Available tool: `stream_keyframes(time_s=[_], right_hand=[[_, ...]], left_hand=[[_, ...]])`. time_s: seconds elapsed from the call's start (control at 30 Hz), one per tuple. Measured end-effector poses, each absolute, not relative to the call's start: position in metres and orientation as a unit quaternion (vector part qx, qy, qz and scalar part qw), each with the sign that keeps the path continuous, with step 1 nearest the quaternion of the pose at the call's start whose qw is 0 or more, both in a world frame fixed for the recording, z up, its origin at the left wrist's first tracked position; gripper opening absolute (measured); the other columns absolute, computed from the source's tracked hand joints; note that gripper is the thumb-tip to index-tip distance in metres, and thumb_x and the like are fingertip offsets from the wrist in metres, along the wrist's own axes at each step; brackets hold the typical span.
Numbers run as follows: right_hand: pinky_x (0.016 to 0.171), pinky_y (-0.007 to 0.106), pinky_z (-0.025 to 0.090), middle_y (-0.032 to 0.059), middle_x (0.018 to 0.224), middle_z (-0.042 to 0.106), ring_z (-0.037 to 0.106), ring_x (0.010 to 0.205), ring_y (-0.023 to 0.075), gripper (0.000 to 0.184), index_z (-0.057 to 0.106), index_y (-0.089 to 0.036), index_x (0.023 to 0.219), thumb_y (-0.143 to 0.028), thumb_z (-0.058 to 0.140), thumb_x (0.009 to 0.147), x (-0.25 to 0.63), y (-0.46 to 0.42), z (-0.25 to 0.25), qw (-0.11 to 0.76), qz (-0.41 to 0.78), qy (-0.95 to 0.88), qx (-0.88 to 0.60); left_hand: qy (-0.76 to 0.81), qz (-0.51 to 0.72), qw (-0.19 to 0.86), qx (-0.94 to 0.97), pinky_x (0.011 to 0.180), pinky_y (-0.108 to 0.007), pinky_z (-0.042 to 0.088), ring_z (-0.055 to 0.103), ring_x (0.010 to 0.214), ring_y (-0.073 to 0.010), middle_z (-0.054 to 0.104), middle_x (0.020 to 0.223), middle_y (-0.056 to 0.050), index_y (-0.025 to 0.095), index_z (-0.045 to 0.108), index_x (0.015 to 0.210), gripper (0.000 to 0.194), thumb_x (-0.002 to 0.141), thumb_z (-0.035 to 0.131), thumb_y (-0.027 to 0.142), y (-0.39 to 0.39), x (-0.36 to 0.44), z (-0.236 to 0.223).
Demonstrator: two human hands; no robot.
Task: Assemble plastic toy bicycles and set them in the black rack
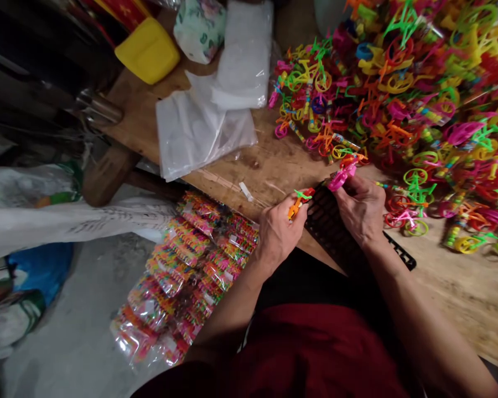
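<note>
In my left hand (280, 232) is a small plastic toy bicycle (297, 205) with orange, green and red parts, its fingers closed round it. My right hand (363, 207) pinches a pink toy bicycle (342, 174) with some red and orange on it. Both hands are above a black slotted plastic rack (330, 218) at the table's near edge, and my right forearm hides part of it. To the right lies a large heap of bright toy bicycles (415, 121), some with candy-filled tubes.
Clear plastic bags (203, 132) lie on the wooden table (274, 166), beside a white stack of bags (244, 55). A yellow plastic container (148, 51) stands at the back left. Filled packs of toys (178, 276) are piled below the table's left edge. White sacks (66, 221) lie further left.
</note>
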State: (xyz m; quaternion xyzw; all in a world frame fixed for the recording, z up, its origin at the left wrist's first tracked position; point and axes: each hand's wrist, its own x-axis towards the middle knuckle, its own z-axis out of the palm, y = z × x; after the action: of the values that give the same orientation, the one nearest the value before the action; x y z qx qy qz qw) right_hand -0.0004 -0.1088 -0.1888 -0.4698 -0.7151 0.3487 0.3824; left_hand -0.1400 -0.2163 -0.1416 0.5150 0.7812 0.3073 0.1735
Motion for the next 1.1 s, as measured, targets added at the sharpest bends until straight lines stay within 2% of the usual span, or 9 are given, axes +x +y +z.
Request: stream_keyframes(time_s=[0.2, 0.43, 0.6, 0.7, 0.9, 1.1], right_hand=[[0.069, 0.033, 0.048, 0.0033, 0.075, 0.070, 0.061, 0.068, 0.0193, 0.011, 0.070, -0.023, 0.086, -0.022, 0.059, 0.087, -0.002, -0.110, -0.188, 0.355, 0.251, -0.780, -0.449], [0.067, 0.034, 0.049, 0.0051, 0.076, 0.070, 0.061, 0.067, 0.0200, 0.014, 0.071, -0.020, 0.090, -0.023, 0.058, 0.089, -0.004, -0.110, -0.191, 0.342, 0.220, -0.800, -0.440], [0.069, 0.034, 0.049, 0.0064, 0.079, 0.071, 0.064, 0.076, 0.0224, 0.012, 0.069, -0.022, 0.088, -0.022, 0.058, 0.090, -0.006, -0.110, -0.194, 0.323, 0.195, -0.819, -0.432], [0.067, 0.034, 0.048, 0.0067, 0.077, 0.070, 0.062, 0.071, 0.0213, 0.012, 0.068, -0.020, 0.085, -0.020, 0.058, 0.090, -0.007, -0.110, -0.194, 0.333, 0.192, -0.822, -0.421], [0.067, 0.030, 0.045, 0.0048, 0.077, 0.067, 0.059, 0.073, 0.0182, 0.014, 0.065, -0.020, 0.084, -0.020, 0.055, 0.094, -0.009, -0.115, -0.201, 0.343, 0.160, -0.825, -0.420], [0.069, 0.030, 0.044, 0.0060, 0.081, 0.067, 0.060, 0.076, 0.0188, 0.015, 0.064, -0.019, 0.088, -0.021, 0.052, 0.097, -0.015, -0.114, -0.210, 0.364, 0.166, -0.816, -0.417]], left_hand=[[0.776, 0.299, 0.179, 0.526, 0.070, -0.020, 0.052, 0.067, 0.065, -0.0111, 0.079, 0.083, -0.004, 0.019, 0.079, 0.115, 0.025, 0.097, 0.062, 0.025, -0.216, -0.141, -0.143], [0.782, 0.292, 0.171, 0.524, 0.069, -0.022, 0.052, 0.066, 0.064, -0.0123, 0.080, 0.085, -0.005, 0.017, 0.078, 0.115, 0.027, 0.097, 0.061, 0.027, -0.215, -0.142, -0.145], [0.765, 0.313, 0.193, 0.529, 0.080, -0.022, 0.056, 0.074, 0.079, -0.0126, 0.082, 0.101, -0.004, 0.021, 0.077, 0.119, 0.028, 0.096, 0.061, 0.023, -0.214, -0.146, -0.145], [0.742, 0.336, 0.207, 0.542, 0.085, -0.021, 0.057, 0.076, 0.091, -0.0134, 0.081, 0.111, -0.003, 0.022, 0.076, 0.121, 0.030, 0.095, 0.061, 0.021, -0.214, -0.150, -0.149], [0.716, 0.356, 0.193, 0.569, 0.085, -0.020, 0.059, 0.077, 0.084, -0.0121, 0.081, 0.106, -0.004, 0.020, 0.071, 0.129, 0.035, 0.096, 0.061, 0.024, -0.214, -0.155, -0.158], [0.723, 0.315, 0.113, 0.605, 0.083, -0.022, 0.059, 0.078, 0.082, -0.0156, 0.082, 0.096, -0.008, 0.016, 0.074, 0.121, 0.029, 0.097, 0.061, 0.026, -0.214, -0.154, -0.163]])
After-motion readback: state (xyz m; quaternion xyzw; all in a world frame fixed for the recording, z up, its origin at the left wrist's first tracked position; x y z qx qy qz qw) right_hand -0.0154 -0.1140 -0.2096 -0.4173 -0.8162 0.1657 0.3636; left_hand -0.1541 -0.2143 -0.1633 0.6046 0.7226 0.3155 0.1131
